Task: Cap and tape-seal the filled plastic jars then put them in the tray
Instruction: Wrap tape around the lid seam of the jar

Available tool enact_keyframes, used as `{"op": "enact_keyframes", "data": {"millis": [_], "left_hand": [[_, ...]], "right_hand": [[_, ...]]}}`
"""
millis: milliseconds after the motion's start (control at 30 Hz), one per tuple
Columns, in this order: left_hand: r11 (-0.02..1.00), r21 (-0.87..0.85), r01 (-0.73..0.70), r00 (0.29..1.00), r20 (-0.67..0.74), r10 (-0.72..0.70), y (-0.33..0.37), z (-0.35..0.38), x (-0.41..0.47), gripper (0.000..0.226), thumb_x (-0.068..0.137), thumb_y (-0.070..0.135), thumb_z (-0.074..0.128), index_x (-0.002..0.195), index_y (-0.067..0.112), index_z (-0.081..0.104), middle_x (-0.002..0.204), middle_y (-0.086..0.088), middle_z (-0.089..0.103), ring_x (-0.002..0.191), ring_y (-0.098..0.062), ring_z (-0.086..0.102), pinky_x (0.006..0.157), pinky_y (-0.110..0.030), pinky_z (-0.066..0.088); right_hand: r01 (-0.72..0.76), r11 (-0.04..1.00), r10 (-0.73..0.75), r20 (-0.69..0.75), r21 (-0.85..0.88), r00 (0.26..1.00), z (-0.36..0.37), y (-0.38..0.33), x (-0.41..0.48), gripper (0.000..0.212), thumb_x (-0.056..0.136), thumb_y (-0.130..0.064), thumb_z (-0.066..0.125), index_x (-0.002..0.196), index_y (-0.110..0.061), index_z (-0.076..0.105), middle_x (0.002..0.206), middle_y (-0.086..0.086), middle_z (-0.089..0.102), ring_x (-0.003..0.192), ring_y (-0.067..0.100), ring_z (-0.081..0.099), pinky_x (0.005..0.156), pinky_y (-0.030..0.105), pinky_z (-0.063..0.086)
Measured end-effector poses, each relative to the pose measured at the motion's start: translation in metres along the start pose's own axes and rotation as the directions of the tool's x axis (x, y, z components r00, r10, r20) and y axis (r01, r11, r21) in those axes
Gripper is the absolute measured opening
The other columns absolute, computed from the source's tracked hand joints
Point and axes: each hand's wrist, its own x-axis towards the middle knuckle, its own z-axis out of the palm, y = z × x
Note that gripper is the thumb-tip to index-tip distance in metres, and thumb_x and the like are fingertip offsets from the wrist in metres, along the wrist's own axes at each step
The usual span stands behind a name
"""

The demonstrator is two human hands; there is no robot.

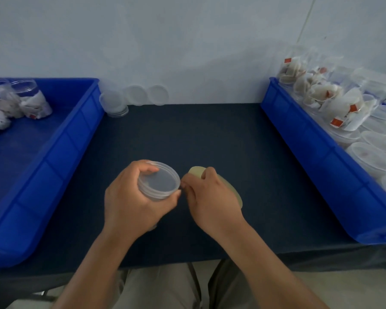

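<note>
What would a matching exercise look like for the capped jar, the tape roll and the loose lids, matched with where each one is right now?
Things:
1. capped jar
2. tape roll
3. loose lids

Places:
A. leaning against the back wall
B. in the grip of the right hand
C. in the grip of the left hand

Pairs: 1-C, 2-B, 3-A.

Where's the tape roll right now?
Head view, centre of the dark table: the tape roll is gripped in the right hand, just right of the capped jar held by the left hand.
</note>
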Motion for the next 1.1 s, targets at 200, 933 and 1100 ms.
{"op": "enact_keyframes", "data": {"millis": [200, 933, 1100], "left_hand": [[0.929, -0.361, 0.077, 0.994, 0.104, -0.042, 0.02, -0.007, -0.02, 0.059, 0.056, 0.048, 0.095, 0.105, 0.042, 0.063, 0.113, 0.017, 0.074, 0.102, -0.003, 0.072, 0.076, -0.026, 0.06], [0.867, -0.463, 0.184, 0.982, 0.125, -0.141, 0.023, -0.007, -0.02, 0.056, 0.065, 0.059, 0.084, 0.114, 0.044, 0.063, 0.117, 0.018, 0.07, 0.106, -0.001, 0.07, 0.076, -0.011, 0.055], [0.822, -0.539, 0.183, 0.975, 0.205, -0.083, 0.028, -0.006, -0.022, 0.066, 0.082, 0.082, 0.067, 0.126, 0.032, 0.062, 0.121, 0.008, 0.073, 0.108, -0.016, 0.074, 0.08, -0.025, 0.061]], "right_hand": [[-0.114, 0.989, 0.105, -0.087, -0.096, 0.991, 0.007, 0.015, 0.018, 0.018, 0.11, -0.031, 0.045, 0.117, -0.036, 0.061, 0.118, 0.009, 0.049, 0.074, 0.026, 0.065, 0.058, 0.036, 0.048], [0.123, 0.849, -0.124, -0.033, 0.514, 0.992, -0.005, 0.041, -0.012, 0.064, 0.098, -0.074, 0.04, 0.149, -0.038, 0.055, 0.14, -0.022, 0.057, 0.134, 0.002, 0.051, 0.112, 0.03, 0.046], [0.222, 0.741, -0.257, -0.039, 0.634, 0.966, -0.03, 0.018, -0.024, 0.074, 0.093, -0.075, 0.057, 0.153, -0.031, 0.05, 0.137, -0.019, 0.059, 0.124, 0.009, 0.062, 0.092, 0.026, 0.058]]}}
